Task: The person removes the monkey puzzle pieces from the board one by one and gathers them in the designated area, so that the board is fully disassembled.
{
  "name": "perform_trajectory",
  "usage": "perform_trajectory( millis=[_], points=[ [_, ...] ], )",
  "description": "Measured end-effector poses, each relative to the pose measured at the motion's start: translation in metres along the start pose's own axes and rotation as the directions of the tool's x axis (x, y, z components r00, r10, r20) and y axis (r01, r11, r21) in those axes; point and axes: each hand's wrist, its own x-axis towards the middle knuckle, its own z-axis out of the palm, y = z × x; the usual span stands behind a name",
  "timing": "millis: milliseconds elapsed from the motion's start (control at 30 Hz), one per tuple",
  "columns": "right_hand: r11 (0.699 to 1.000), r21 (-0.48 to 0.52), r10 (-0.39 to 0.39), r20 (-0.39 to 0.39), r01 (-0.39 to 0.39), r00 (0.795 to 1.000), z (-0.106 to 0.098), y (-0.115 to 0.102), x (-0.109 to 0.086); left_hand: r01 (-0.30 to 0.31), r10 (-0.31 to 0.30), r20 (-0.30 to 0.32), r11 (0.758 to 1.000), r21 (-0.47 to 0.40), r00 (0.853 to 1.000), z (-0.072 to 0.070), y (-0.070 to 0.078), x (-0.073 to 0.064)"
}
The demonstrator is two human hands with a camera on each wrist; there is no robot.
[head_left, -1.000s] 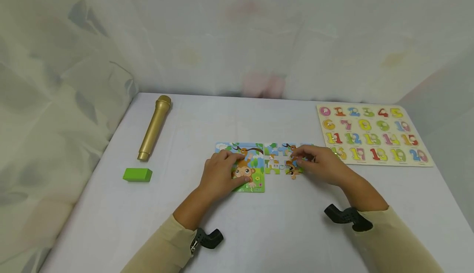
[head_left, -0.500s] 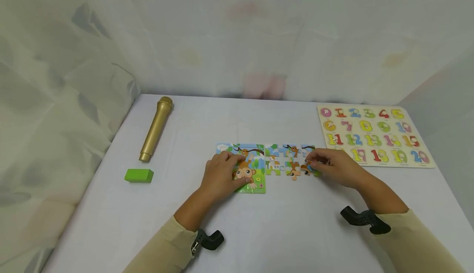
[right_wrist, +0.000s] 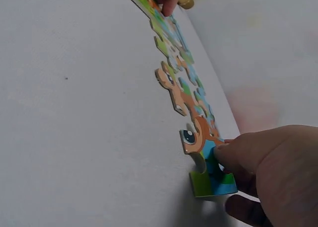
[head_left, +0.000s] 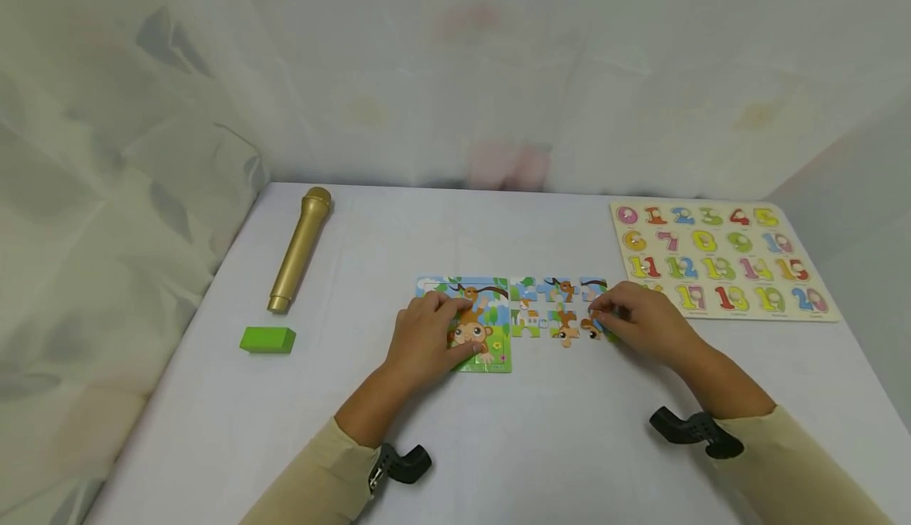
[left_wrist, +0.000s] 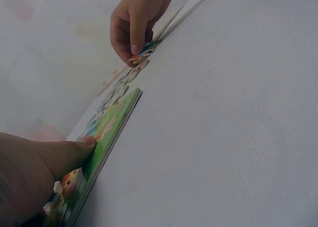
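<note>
My left hand (head_left: pixel 425 334) rests on the left part of the square monkey puzzle board (head_left: pixel 498 319), its thumb lying on the picture, as the left wrist view (left_wrist: pixel 69 155) also shows. To the board's right lie several loose jigsaw pieces, among them a house piece (head_left: pixel 527 319), a monkey-face piece (head_left: pixel 565 329) and a branch piece (head_left: pixel 562 289). At the right end of the lower row, my right hand (head_left: pixel 644 321) pinches a jigsaw piece (right_wrist: pixel 206 147) with an eye and blue and green parts. In the right wrist view that piece appears tilted, and the fingertips hide part of it.
A wooden number board (head_left: pixel 719 264) lies at the back right, close behind the right hand. On the left are a gold toy microphone (head_left: pixel 299 252) and a green block (head_left: pixel 267 340). White cloth (head_left: pixel 498 446) covers the table; a patterned curtain stands behind.
The right hand has moved right, from over the monkey-face piece to the lower row's right end, uncovering the upper right piece. My left hand stays on the puzzle board.
</note>
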Motion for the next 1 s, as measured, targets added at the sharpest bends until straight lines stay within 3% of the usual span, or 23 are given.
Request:
perform_trajectory(
  millis=[233, 567, 1000],
  points=[
    [0.998, -0.055, -0.002, -0.049, 0.0, 0.999, 0.004, 0.001, 0.001, 0.005, -0.005, -0.001, 1.0, 0.0, 1.0, 0.002, -0.001, 0.001],
    [0.995, -0.1, -0.027, -0.053, 0.022, 0.998, 0.007, 0.001, 0.0, -0.007, 0.007, 0.003, 1.0, 0.003, 1.0, 0.0, 0.0, -0.001],
    [0.992, -0.106, 0.059, -0.097, -0.07, 0.994, 0.014, -0.003, -0.004, -0.015, 0.016, -0.012, 1.0, 0.008, 1.0, 0.0, 0.001, -0.001]
  ],
)
